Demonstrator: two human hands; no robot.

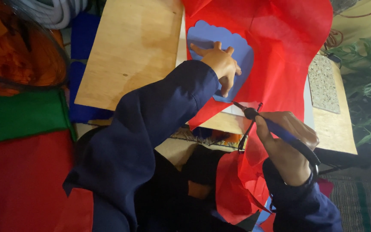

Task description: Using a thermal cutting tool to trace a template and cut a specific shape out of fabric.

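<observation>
My left hand (222, 64) lies flat with fingers spread on a blue scalloped template (207, 36) that sits on a sheet of red fabric (280, 51). My right hand (286, 146) grips a pen-like tool with a blue and black handle (275, 129). Its thin tip rests at the fabric's edge, just below the template. The red fabric drapes over the near edge of the wooden board (129, 51) and hangs down toward my lap. Dark blue sleeves cover both arms.
Folded green (22, 114), red (18, 180) and blue (82, 38) fabric lies at the left. Orange material (13, 51) sits at the upper left. A speckled grey slab (323, 83) rests on the board at the right, with plant leaves (366, 86) beyond. A tool cord trails right.
</observation>
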